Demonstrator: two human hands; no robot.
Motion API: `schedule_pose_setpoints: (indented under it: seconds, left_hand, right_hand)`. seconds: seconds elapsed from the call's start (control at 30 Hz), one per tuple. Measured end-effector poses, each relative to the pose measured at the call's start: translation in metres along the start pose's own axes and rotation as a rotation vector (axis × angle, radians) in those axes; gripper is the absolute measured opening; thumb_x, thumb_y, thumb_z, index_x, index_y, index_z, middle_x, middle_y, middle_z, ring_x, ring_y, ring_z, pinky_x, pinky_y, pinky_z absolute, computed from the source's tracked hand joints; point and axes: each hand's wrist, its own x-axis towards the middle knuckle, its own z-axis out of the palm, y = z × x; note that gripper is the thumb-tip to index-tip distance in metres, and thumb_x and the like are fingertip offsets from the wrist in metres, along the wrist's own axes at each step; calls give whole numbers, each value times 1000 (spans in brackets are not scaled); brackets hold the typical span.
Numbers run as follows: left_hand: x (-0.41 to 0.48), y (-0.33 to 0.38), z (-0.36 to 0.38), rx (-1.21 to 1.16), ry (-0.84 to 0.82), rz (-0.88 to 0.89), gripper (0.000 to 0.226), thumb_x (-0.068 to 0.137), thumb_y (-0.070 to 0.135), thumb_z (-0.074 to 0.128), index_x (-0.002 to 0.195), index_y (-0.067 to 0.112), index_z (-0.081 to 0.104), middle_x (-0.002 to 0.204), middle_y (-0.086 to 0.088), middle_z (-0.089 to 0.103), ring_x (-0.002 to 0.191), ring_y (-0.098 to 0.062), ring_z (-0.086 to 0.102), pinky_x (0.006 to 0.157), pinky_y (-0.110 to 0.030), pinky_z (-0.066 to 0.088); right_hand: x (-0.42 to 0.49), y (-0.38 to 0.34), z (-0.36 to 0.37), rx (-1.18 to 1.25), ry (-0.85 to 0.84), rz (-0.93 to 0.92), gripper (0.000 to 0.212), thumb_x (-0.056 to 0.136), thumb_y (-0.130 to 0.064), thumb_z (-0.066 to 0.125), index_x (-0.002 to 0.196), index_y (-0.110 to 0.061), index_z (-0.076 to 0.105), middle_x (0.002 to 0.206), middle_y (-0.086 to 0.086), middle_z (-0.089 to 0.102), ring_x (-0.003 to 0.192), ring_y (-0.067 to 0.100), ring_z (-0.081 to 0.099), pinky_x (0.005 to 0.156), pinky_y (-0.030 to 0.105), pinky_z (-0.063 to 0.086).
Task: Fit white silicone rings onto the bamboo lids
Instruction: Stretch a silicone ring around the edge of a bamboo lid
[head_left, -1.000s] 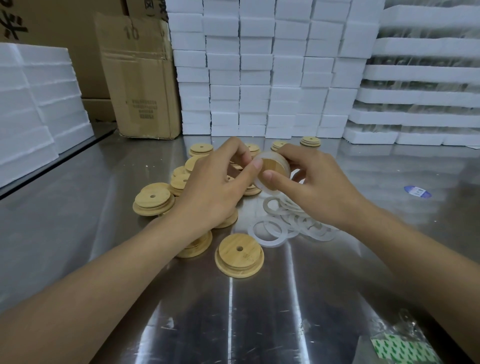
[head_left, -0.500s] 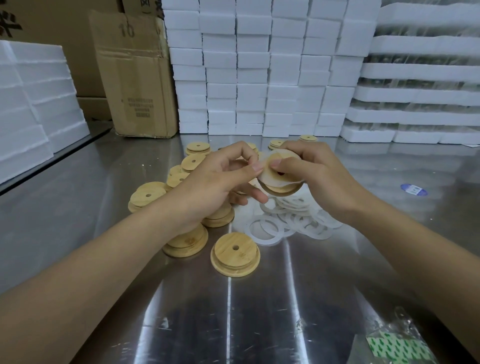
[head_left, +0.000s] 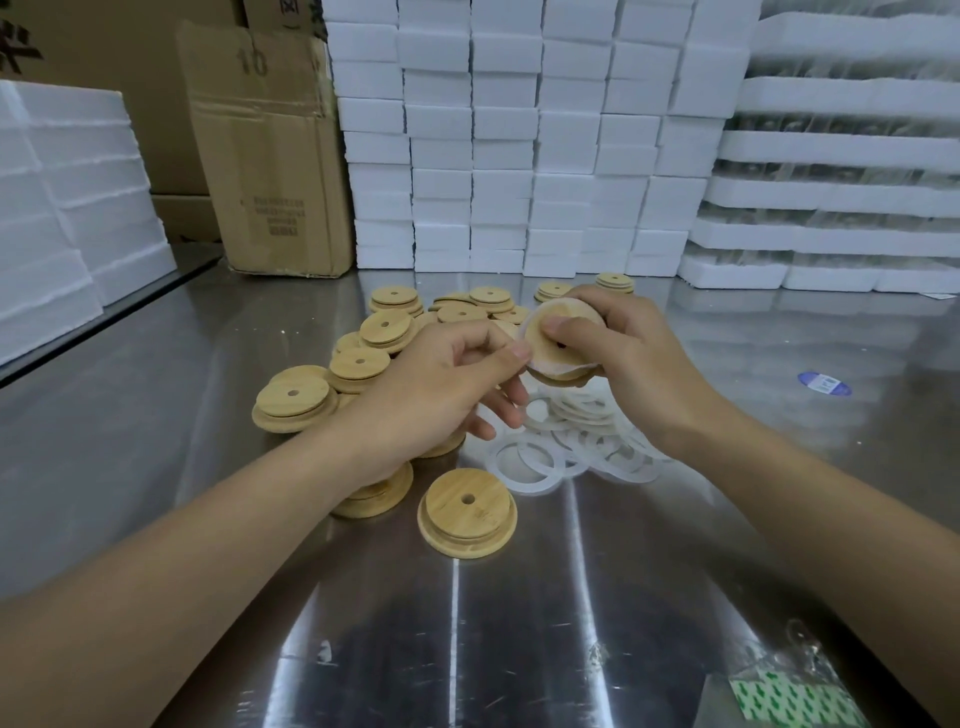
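Note:
My right hand (head_left: 631, 358) grips a round bamboo lid (head_left: 545, 345) tilted towards me, thumb across its face. A white silicone ring (head_left: 558, 370) lies stretched around the lid's step. My left hand (head_left: 441, 392) pinches the ring's left edge between thumb and forefinger. Both hands hover above a loose heap of white silicone rings (head_left: 571, 441) on the steel table (head_left: 519, 623). Several bare bamboo lids (head_left: 363, 364) are piled to the left and behind. One lid (head_left: 466, 512) lies alone in front, step side up.
Stacked white foam blocks (head_left: 519, 156) wall the table's back, more foam (head_left: 62, 208) at the left. A cardboard box (head_left: 270, 156) stands back left. A blue sticker (head_left: 825, 383) lies at the right, a plastic bag with green print (head_left: 795, 696) at the front right.
The lid in my right hand has turned its face towards me and tilted. My left fingers have slid along the ring's edge to the lid's left side.

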Motion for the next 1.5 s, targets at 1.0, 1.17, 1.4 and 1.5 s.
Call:
schedule_pose_setpoints:
  seconds: [1.0,1.17,1.4,1.5]
  left_hand:
    - [-11,6,21,16,81,-87,28,108,30,62,95,12,80,71,0,70,63,-14,69,43,-26,50]
    - [-14,5,22,-31,72,-127,25,104,26,69,90,8,80,74,-3,73,62,-12,66,40,-23,44]
    - [-9,8,18,-109,-71,-145,21,104,27,69,93,12,81,75,1,71,64,-7,62,43,-16,36]
    - [-9,4,20,-48,-48,-135,23,103,29,70,93,11,81,73,0,72,63,-6,62,43,-16,35]
  right_hand:
    - [-3,6,10,-21,120,-16,50,103,-42,65,90,6,60,73,7,52,67,16,52,56,25,42]
    - [-8,3,17,-54,135,-60,55,102,-44,66,90,9,56,79,27,51,67,19,49,58,30,42]
    - [-11,-3,21,493,245,239,32,101,-36,69,95,-5,64,74,10,64,63,22,64,57,31,54]
    - [-13,0,27,516,268,318,44,102,-41,66,109,2,66,87,20,70,67,29,66,68,40,55]
